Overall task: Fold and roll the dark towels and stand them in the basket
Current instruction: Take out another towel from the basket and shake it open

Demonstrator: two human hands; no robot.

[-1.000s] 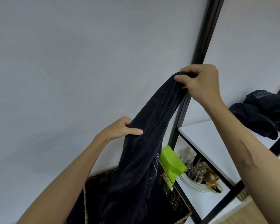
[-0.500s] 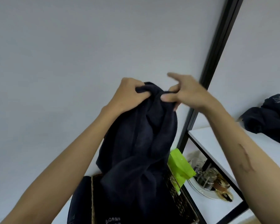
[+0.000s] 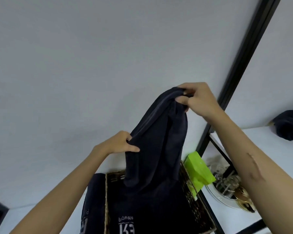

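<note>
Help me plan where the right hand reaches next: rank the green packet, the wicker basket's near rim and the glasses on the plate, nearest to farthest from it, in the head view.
From the right hand:
1. Green packet, below it, beside the basket.
2. Glasses, lower right, on the plate.
3. Basket's near rim, bottom of frame.
</note>
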